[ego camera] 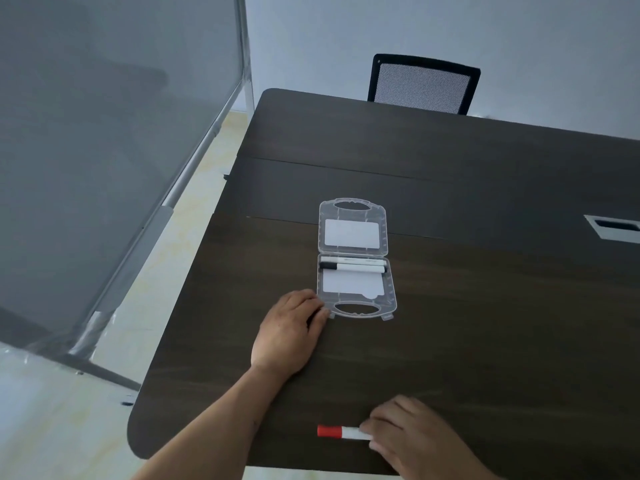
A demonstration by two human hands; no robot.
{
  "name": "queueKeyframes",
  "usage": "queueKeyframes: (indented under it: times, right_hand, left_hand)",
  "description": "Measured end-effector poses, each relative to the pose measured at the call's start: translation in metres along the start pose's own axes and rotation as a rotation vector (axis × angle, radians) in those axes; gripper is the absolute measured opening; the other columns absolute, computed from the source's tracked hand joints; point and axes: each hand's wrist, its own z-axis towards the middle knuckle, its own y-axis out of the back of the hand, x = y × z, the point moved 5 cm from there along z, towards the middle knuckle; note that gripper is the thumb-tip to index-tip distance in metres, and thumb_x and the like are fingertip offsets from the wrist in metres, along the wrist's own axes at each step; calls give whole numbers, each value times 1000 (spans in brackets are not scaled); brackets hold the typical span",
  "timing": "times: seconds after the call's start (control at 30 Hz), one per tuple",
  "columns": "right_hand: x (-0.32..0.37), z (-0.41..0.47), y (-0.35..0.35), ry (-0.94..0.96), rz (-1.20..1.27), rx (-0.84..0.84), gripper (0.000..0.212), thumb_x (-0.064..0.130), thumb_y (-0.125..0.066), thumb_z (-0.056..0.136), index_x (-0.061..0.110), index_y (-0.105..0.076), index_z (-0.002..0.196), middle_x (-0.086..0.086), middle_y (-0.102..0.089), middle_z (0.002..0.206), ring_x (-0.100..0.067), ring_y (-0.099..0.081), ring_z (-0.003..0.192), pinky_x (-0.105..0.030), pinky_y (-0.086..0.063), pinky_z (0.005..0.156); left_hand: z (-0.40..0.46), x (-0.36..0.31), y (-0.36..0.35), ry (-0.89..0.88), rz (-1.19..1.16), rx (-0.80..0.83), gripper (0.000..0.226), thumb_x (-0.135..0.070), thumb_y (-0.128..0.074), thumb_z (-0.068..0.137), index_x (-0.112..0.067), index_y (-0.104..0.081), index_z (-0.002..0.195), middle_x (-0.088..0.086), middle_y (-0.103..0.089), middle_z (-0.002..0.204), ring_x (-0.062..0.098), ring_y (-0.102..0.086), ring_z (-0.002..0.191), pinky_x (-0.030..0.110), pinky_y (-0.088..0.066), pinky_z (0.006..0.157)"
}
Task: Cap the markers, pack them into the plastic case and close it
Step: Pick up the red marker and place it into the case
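A clear plastic case [356,308] lies wide open on the dark table, its lid [351,211] folded flat away from me. Two capped black markers [353,266] lie side by side across the far end of the near half. My left hand [291,329] rests palm down on the table, fingertips touching the case's near left corner. Close to the table's front edge, my right hand [412,436] pinches the white barrel of a red-capped marker [341,432], which lies level with its cap pointing left.
The dark wooden table [485,323] ends close to me and on the left. A cable hatch [614,228] is set in it at the right. A black mesh chair [422,84] stands at the far side. A grey partition panel [104,150] stands at left.
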Motion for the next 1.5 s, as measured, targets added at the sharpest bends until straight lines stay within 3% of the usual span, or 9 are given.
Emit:
queueKeyframes:
  times: [0.13, 0.33, 0.43, 0.53, 0.87, 1.17, 1.5]
  right_hand:
    - [-11, 5, 9, -7, -85, -9, 26, 36, -53, 80, 30, -57, 105, 13, -65, 85, -4, -58, 73, -20, -53, 66]
    - [-50, 37, 62, -61, -33, -170, 27, 23, -54, 88, 15, -60, 113, -2, -66, 93, -17, -62, 77, -30, -54, 67]
    - [-74, 76, 89, -89, -81, -185, 25, 16, -62, 86, 14, -63, 111, -1, -67, 96, -14, -61, 81, -21, -50, 73]
    - [-96, 115, 99, -140, -149, -193, 30, 13, -68, 83, 13, -65, 112, -3, -68, 102, -18, -62, 86, -26, -48, 75]
    - [-108, 159, 68, -146, -242, -89, 29, 19, -62, 89, 18, -63, 118, -3, -68, 107, -20, -58, 97, -32, -51, 81]
    - [-109, 164, 62, -185, -271, -80, 29, 14, -70, 82, 15, -68, 111, -6, -67, 94, -22, -58, 85, -27, -46, 66]
    - [-112, 162, 57, -206, -211, -83, 40, 18, -67, 86, 16, -57, 125, -5, -61, 105, -20, -54, 96, -25, -45, 76]
  left_hand:
    - [0, 0, 0, -1, 3, -7, 23, -37, -53, 91, -24, -67, 103, -11, -63, 112, 6, -51, 107, 16, -34, 91]
    - [1, -1, 1, -2, 13, -23, 22, -37, -54, 90, -26, -68, 102, -12, -63, 110, 3, -50, 106, 14, -33, 90]
    - [1, 0, 1, -5, 12, -21, 21, -38, -53, 91, -26, -67, 102, -13, -63, 110, 3, -51, 106, 13, -34, 90]
    - [1, -2, 1, -13, 15, -22, 22, -39, -52, 91, -27, -67, 102, -14, -62, 109, 2, -50, 105, 12, -33, 89]
    - [2, -1, 0, -34, 17, -11, 25, -42, -47, 92, -30, -65, 105, -17, -61, 111, 0, -48, 107, 11, -30, 93]
    - [2, 0, -1, -35, 17, -25, 27, -43, -45, 91, -29, -66, 102, -16, -62, 110, 0, -48, 108, 8, -28, 93]
    - [2, 1, -1, -33, 18, -19, 27, -42, -45, 91, -29, -66, 102, -16, -62, 109, 1, -49, 107, 8, -28, 92]
